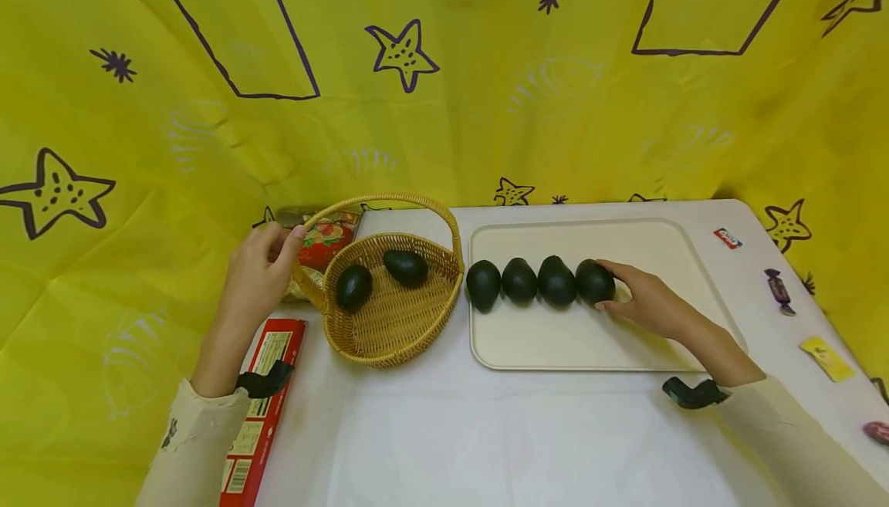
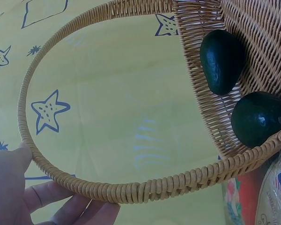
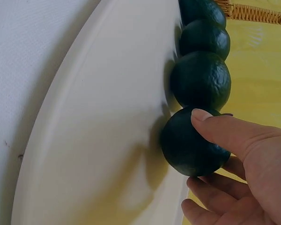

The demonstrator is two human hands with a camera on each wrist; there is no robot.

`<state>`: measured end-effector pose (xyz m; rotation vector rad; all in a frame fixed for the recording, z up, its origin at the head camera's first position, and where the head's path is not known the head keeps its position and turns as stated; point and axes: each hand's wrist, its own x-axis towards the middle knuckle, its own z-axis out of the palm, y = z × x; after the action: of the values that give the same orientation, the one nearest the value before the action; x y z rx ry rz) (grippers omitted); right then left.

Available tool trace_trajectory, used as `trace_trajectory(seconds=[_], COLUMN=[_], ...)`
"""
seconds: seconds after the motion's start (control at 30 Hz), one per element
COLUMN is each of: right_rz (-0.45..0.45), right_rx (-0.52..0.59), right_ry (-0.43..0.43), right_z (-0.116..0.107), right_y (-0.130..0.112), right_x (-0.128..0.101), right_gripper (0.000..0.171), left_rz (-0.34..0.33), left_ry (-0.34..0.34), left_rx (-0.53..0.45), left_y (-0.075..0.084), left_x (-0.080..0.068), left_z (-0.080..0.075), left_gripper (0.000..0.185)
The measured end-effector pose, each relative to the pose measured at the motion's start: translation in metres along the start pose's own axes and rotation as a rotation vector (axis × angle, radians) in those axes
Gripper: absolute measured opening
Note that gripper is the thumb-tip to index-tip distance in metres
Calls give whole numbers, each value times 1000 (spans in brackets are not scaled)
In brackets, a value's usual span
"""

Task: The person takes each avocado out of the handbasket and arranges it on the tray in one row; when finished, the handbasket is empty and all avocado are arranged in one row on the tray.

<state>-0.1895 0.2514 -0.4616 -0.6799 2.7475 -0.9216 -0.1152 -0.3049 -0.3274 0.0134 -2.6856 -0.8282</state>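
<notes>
In the head view my right hand holds a dark green avocado by its sides, at the right end of a row on the cream tray. The other avocados in the row sit side by side, touching or nearly so. My left hand grips the handle of a wicker basket left of the tray. Inside the basket lie two avocados, one near the left wall, one near the back. In the right wrist view thumb and fingers lie around the end avocado.
Left of the basket are a red package and a long red box. Small wrapped sweets lie right of the tray, among them a purple one and a yellow packet. A yellow patterned cloth hangs behind the white table.
</notes>
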Motion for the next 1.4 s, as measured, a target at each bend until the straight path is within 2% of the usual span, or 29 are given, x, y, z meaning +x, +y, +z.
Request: trace_trajectory(seconds=[0.8, 1.1, 1.2, 1.4], right_rz=[-8, 8, -43, -209], right_rx=[-28, -44, -35, -24], right_ry=[-8, -36, -31, -21], right_z=[-6, -11, -5, 22], right_y=[-7, -51, -69, -102], right_x=[-2, 7, 14, 33], right_gripper=[85, 82, 78, 64], left_rz=[2, 7, 7, 11], left_ry=[4, 1, 2, -4], left_rx=[13, 18, 17, 14], left_y=[-1, -1, -1, 0], left_x=[-1, 1, 1, 1], left_z=[-1, -1, -1, 0], left_gripper=[47, 48, 49, 49])
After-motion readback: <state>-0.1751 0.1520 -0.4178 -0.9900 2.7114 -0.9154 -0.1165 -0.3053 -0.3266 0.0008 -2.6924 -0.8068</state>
